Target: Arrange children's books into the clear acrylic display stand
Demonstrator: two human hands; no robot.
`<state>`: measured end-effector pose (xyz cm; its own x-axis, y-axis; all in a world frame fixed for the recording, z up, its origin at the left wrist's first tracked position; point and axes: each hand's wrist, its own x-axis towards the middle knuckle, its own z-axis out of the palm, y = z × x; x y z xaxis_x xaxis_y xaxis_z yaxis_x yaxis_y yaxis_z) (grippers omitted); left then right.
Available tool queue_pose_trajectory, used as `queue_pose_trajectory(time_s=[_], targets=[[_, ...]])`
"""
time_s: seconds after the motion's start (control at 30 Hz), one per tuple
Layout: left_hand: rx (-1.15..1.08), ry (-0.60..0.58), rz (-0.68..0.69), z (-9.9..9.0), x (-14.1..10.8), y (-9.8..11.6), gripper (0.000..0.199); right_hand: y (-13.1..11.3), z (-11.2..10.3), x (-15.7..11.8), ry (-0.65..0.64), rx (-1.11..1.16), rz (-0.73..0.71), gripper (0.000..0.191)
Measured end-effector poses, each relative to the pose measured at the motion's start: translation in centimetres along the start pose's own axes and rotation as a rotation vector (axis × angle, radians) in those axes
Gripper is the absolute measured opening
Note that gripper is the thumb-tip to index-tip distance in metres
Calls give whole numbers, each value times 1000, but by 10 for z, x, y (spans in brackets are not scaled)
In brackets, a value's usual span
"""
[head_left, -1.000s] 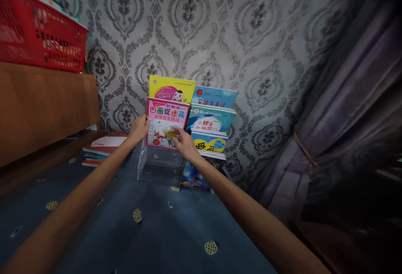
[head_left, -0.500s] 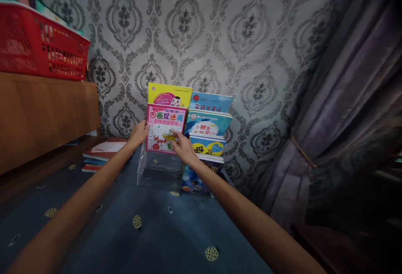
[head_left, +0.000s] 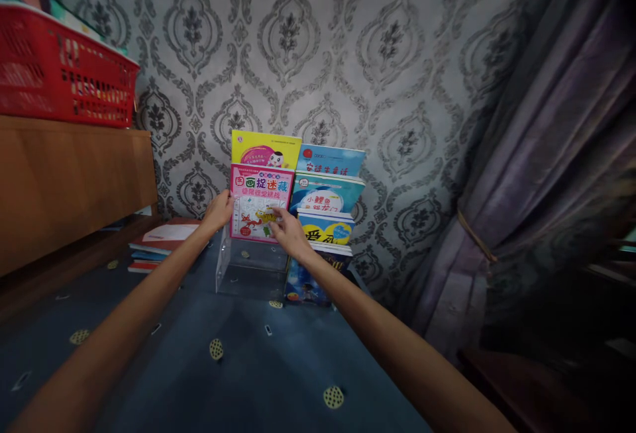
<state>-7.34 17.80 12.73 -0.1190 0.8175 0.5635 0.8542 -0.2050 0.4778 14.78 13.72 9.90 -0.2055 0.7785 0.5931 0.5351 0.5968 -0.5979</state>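
Note:
A pink picture book [head_left: 262,185] stands in the left column of a clear acrylic book rack [head_left: 222,267]. At the book's left edge is my left hand [head_left: 217,212], closed on it. My right hand [head_left: 291,231] grips the right side of the same book, fingers over the front of the cover. Behind it rises a yellow book [head_left: 268,144], its lower part hidden. The right column holds a light blue book [head_left: 332,160], a teal book [head_left: 328,191], a yellow and blue book [head_left: 322,228] and a dark blue book [head_left: 305,286], stepped downward toward me.
Several books lie stacked [head_left: 161,240] on the dark blue patterned cloth [head_left: 248,367] left of the rack. A red plastic basket [head_left: 69,69] sits on a wooden cabinet [head_left: 74,181]. Patterned wallpaper [head_left: 288,36] is behind, and a tied grey-purple curtain [head_left: 497,175] hangs at the right.
The view has shifted very slightly, moving the scene a little left. Both hands keep their places on the pink book, which stays in the rack.

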Motion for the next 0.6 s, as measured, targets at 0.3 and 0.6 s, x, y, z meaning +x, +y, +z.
queue_pose_trajectory(time_s=[0.3, 0.6], targets=[[-10, -2, 6, -2, -3, 1, 24, 2, -1, 0, -5, -3, 5, 44], [-7, -20, 12, -7, -8, 3, 25, 1, -3, 0, -18, -10, 23, 44]])
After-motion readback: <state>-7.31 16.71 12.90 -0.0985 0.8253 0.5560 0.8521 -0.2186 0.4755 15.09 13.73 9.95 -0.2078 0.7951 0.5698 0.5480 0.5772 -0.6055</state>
